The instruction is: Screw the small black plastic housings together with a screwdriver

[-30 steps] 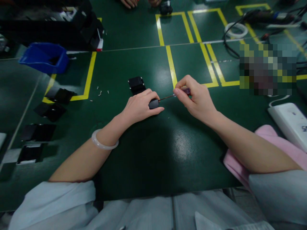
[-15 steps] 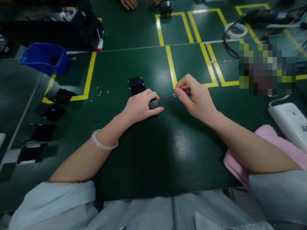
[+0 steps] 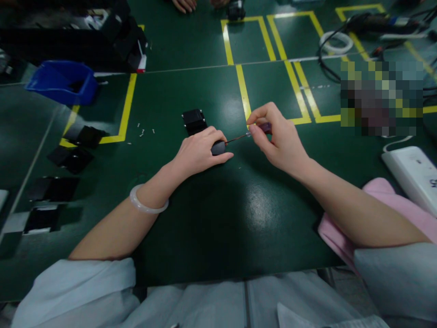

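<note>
My left hand (image 3: 200, 152) is wrapped over a small dark part (image 3: 218, 147) and holds it on the green table (image 3: 211, 218). Pinched in my right hand (image 3: 278, 136) is a screwdriver (image 3: 265, 128) with a purplish handle. Its thin shaft points left, and the tip meets the right end of the dark part. A black block (image 3: 194, 120) with small shiny screws at its corners lies just beyond my left hand. Several tiny screws (image 3: 142, 132) are scattered to the left.
Black parts (image 3: 73, 157) line the left side near a blue bin (image 3: 63, 82). A black rack stands at the back left. On the right are a pink cloth (image 3: 378, 191), a white device (image 3: 411, 175) and cables. Another person's hand (image 3: 185, 4) shows at the top.
The fingers of my right hand have shifted slightly around the screwdriver handle. My left hand and the dark part look unmoved.
</note>
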Motion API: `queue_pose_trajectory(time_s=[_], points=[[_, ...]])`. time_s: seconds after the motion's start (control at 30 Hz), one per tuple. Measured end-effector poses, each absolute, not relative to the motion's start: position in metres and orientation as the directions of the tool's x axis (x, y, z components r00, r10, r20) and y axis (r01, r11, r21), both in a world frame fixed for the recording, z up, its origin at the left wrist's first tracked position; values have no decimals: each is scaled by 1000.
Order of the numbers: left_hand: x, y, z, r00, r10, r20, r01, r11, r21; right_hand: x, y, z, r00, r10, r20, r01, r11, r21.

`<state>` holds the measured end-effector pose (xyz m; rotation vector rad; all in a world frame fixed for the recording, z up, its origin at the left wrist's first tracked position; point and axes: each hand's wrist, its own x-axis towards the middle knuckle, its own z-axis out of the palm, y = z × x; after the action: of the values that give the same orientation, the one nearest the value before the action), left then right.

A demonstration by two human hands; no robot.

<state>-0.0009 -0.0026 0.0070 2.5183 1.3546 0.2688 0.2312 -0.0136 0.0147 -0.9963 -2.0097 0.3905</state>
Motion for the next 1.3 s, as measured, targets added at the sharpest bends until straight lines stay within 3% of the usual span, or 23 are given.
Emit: queue_pose_trajectory(time_s=[1.03, 1.3], points=[[-1, -3, 7, 547, 836, 45, 787, -532, 311, 233, -10, 14, -338, 753, 564, 528, 648, -549], [-1, -3, 7, 544, 838, 41, 787, -526, 322, 231, -11, 13, -319, 773, 548, 486, 630, -606]])
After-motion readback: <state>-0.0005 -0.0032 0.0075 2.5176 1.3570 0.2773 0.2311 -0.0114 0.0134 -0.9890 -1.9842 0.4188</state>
